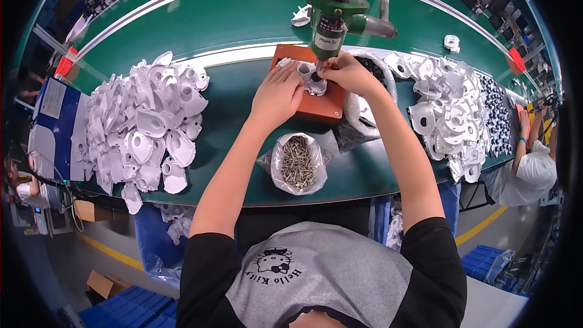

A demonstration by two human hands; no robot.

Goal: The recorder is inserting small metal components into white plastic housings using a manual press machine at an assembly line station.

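Observation:
On the orange base plate [325, 106] of a green press [331, 21] sits a white moulded plastic part [303, 70] with round sockets. My left hand [278, 94] grips this part from the left, its fingers close together along the side. A small black round piece [316, 77] is at one socket, straight below the press ram. From the right, my right hand [351, 75] pinches with thumb and forefinger at the edge of that piece. The fingertips partly cover it, and its exact seating cannot be made out.
White plastic parts lie heaped at left [146, 124] and right [446, 109]. A clear bag of screws [297, 164] stands in front of the press. Beside the base is a bag of black pieces [370, 68]. Rows of dark pieces [497, 115] lie far right, near a co-worker [523, 167].

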